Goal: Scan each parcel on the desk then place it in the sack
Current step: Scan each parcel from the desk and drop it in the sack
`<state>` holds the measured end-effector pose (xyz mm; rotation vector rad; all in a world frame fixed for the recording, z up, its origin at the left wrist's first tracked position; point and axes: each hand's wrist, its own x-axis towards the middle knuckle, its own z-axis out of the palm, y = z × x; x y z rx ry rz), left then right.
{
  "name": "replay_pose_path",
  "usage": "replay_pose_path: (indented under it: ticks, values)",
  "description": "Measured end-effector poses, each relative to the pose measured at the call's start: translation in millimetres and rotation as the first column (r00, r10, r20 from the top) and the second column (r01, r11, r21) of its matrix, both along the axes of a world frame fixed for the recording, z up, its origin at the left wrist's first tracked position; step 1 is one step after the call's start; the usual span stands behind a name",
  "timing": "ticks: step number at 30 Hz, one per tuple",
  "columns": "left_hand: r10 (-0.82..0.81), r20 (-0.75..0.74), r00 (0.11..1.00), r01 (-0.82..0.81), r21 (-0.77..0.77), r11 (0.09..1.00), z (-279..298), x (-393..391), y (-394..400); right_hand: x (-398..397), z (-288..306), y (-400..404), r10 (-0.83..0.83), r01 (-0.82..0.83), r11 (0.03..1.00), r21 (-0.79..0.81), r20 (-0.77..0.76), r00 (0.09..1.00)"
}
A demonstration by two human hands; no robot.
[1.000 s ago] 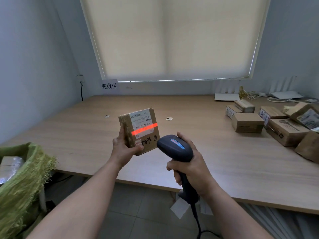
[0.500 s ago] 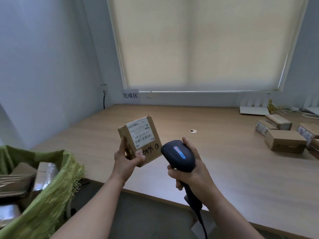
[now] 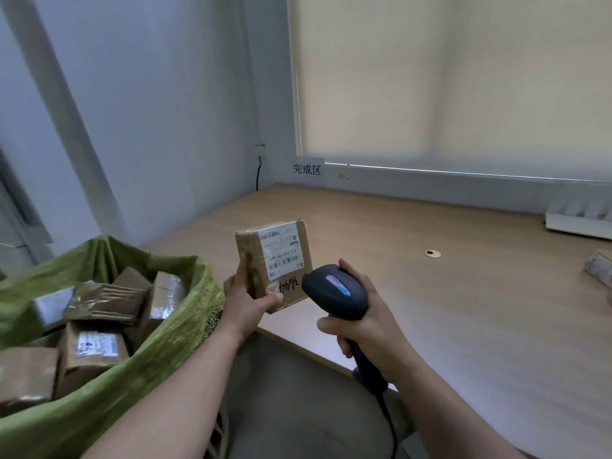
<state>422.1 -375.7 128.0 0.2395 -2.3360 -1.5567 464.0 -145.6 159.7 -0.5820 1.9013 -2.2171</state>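
Note:
My left hand (image 3: 246, 301) grips a small brown cardboard parcel (image 3: 276, 260) by its lower left corner, upright above the desk's front left edge, its white shipping label facing me. My right hand (image 3: 361, 323) grips the handle of a black barcode scanner (image 3: 334, 291), whose head sits just right of the parcel's lower edge. No red scan line shows on the label. A green woven sack (image 3: 155, 366) stands open at lower left, beside the desk, with several taped brown parcels (image 3: 92, 349) inside.
The wooden desk (image 3: 463, 309) stretches right and back to the wall. One parcel's corner (image 3: 599, 268) shows at the right edge. A white device (image 3: 576, 220) lies at the back right. A paper sign (image 3: 307, 168) hangs under the window blind. The scanner's cable (image 3: 390, 422) trails down.
The red scan line on the label has gone out. The view has swung left, bringing the sack and its parcels into sight. Both hands hold the parcel and scanner as before.

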Motion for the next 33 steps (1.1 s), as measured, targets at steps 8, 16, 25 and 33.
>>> replay_pose_path:
  ticks: [8, 16, 25, 33]
  values:
    - [0.112, -0.022, 0.993, -0.113, -0.051, 0.992, 15.9, 14.7, -30.6, 0.5, -3.7, -30.6, 0.052, -0.052, 0.998, -0.031, -0.006, 0.999]
    - [0.140, -0.075, 0.987, -0.142, -0.024, 0.990, 16.4, 32.2, -41.9, 7.0, -2.3, -39.9, 0.123, -0.123, 0.992, -0.017, 0.003, 0.992]
    - [0.156, -0.084, 0.984, -0.157, -0.004, 0.988, 16.6, 36.0, -44.8, 9.6, -2.7, -40.5, 0.149, -0.149, 0.989, -0.024, 0.026, 0.988]
    - [0.229, -0.070, 0.971, -0.230, -0.005, 0.973, 11.4, 43.5, -54.6, 5.1, 0.1, -48.1, 0.133, -0.132, 0.989, -0.070, 0.008, 0.991]
